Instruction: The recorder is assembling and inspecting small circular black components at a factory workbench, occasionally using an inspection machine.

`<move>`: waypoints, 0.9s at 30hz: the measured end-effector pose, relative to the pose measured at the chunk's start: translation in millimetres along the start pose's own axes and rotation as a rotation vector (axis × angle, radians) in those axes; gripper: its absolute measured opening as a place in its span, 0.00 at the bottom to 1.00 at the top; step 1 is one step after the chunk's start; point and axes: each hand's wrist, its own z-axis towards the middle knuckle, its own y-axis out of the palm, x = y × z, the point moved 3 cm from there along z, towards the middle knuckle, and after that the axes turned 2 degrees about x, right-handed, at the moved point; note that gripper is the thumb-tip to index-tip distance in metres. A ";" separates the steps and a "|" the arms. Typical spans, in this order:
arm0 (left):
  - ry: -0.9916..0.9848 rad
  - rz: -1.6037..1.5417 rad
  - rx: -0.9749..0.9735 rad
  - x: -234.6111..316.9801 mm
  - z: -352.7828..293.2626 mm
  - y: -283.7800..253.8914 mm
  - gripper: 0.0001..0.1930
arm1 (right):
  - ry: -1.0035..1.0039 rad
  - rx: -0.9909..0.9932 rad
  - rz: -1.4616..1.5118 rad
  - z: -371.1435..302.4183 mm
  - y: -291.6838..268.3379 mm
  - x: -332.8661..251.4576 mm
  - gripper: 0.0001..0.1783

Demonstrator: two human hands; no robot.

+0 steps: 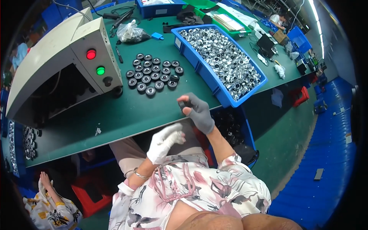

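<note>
My right hand (198, 114), in a grey glove with bare fingertips, is raised over the front edge of the green table (115, 115). Thumb and fingers pinch a small black round part (182, 104), mostly hidden by the fingers. Lower and to the left, my left hand (165, 144) wears a white glove and hovers over my lap. Its fingers are curled in; anything inside them is hidden. Beyond the hands stands a group of black wheels with shiny centres (154, 75). A long blue bin (207, 78) full of shiny metal parts (222, 57) lies to the right.
A beige machine (82, 50) with a red and a green light fills the left side. Below the table's right edge is a blue crate (249, 130) of black parts. Farther back are a clear plastic bag (130, 32) and a green tray (230, 26). Another person (51, 203) sits at lower left.
</note>
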 end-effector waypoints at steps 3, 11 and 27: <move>-0.043 -0.250 0.018 17.5 20.2 7.7 0.24 | 0.110 0.033 0.225 -22.3 10.5 -11.9 0.24; 0.243 0.312 0.232 12.7 31.3 17.4 0.18 | -0.495 -0.008 -0.582 -27.6 12.2 -34.7 0.28; 0.184 0.118 0.287 -13.4 2.2 17.5 0.18 | -0.444 0.007 -0.534 -56.3 24.1 -25.6 0.27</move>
